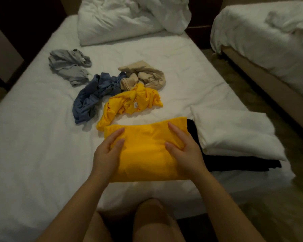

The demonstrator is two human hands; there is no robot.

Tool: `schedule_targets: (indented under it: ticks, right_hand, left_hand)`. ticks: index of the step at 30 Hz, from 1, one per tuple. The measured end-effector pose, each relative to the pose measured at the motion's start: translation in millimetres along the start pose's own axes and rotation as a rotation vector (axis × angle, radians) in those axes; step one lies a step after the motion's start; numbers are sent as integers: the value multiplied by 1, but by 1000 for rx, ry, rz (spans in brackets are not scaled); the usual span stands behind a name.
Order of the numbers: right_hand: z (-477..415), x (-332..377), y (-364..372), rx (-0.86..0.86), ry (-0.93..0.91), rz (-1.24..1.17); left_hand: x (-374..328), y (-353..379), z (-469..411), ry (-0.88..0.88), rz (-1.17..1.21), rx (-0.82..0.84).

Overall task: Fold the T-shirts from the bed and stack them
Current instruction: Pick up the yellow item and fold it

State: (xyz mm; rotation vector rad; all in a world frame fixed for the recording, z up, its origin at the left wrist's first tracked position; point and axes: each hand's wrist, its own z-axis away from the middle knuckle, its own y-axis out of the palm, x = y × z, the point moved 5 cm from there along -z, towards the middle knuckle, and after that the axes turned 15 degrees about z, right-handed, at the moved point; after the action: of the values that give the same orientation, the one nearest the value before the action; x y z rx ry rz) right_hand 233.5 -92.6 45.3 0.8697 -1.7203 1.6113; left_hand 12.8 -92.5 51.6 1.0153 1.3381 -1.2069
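Centre frame, a folded plain yellow T-shirt (147,154). Above it a crumpled yellow T-shirt (129,102), crumpled blue T-shirt (91,98), crumpled beige T-shirt (143,75), and crumpled grey T-shirt (68,67), all on a white bed sheet (33,128).

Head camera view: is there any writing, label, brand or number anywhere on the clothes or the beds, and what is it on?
White tag on the crumpled yellow T-shirt: there are faint marks on it, but they are too small and blurred to read.
Folded yellow T-shirt: plain, no print showing.
Nothing else in view shows any words, numbers or signs.
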Motion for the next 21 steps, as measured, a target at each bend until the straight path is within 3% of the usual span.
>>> schedule_targets:
  ticks: [5,10,16,21]
  right_hand:
    - [9,10,-99,-160,-20,106]
    - [1,-37,-195,-103,167,196]
    - [-33,-101,-253,0,357,187]
    - [-52,-179,-206,111,392,344]
  left_hand:
    - [-68,54,16,5,-34,240]
    - [-101,154,9,8,-202,514]
    - [-107,254,-35,-71,-168,586]
    - [-36,275,-60,-146,-345,579]
